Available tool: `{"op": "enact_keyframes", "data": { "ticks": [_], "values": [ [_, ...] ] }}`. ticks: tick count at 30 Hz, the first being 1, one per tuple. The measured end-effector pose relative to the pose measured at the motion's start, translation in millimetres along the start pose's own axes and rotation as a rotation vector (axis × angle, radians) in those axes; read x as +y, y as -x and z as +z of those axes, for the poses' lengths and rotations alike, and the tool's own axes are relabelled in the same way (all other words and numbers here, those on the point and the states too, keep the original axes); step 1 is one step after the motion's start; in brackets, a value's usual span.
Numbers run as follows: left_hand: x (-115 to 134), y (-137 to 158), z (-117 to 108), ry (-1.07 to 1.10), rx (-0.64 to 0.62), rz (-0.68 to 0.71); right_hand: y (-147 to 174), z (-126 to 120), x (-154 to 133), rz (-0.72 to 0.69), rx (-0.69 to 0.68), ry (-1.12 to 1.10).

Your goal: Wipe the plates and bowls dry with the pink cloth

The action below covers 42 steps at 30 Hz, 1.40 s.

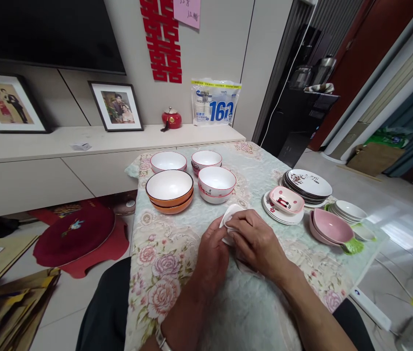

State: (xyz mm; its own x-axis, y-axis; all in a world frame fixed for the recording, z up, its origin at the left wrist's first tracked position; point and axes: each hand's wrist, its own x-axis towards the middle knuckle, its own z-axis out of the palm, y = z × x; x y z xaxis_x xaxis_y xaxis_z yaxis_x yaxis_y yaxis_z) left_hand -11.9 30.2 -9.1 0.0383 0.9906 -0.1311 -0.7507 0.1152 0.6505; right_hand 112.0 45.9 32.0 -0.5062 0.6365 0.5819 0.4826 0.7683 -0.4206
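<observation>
In front of me, just above the near part of the table, my left hand is closed on a small white dish with a rounded rim. My right hand bends over the same dish, its fingers pressed into it. Whitish cloth shows below the right hand; much of it is hidden by the fingers. Beyond the hands stand stacked orange bowls and white bowls with red rims. Right of the hands, a pink-rimmed square bowl rests on white plates.
Dark-edged plates, pink bowls and small white bowls stand along the table's right side. A floral tablecloth covers the table. Behind is a low white cabinet with framed photos; a red stool stands left.
</observation>
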Motion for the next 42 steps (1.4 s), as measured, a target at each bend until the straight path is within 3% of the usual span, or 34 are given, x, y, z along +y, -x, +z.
{"op": "enact_keyframes", "data": {
  "ticks": [5,9,11,20,23,30,32,38,42],
  "values": [
    [1.2,-0.6,2.9,0.073,0.029,-0.038,3.7,-1.2,25.2,0.144,0.162,0.045],
    [0.6,-1.5,3.0,0.044,0.054,-0.044,8.2,-6.4,46.6,0.362,0.187,0.055],
    [0.5,-1.0,3.9,0.032,0.043,-0.042,8.8,-7.7,46.2,0.398,0.184,0.071],
    [0.5,3.2,9.6,-0.003,-0.12,0.008,-0.2,-11.4,-1.6,-0.038,0.022,0.042],
    [-3.0,2.8,6.0,-0.045,-0.161,0.041,0.0,-12.5,6.2,0.014,0.097,0.039],
    [-8.6,1.8,0.9,-0.137,-0.119,0.017,5.7,-17.9,40.3,0.347,0.237,0.133],
    [-8.4,2.1,1.6,-0.147,-0.131,0.023,5.7,-19.0,35.0,0.313,0.224,0.172],
    [-3.3,3.8,7.2,-0.126,-0.186,0.079,-0.4,-16.5,-0.2,-0.025,0.036,0.033],
    [-4.6,3.1,6.6,-0.139,-0.08,0.072,-0.4,-11.2,6.2,0.014,0.055,0.03]
  ]
}}
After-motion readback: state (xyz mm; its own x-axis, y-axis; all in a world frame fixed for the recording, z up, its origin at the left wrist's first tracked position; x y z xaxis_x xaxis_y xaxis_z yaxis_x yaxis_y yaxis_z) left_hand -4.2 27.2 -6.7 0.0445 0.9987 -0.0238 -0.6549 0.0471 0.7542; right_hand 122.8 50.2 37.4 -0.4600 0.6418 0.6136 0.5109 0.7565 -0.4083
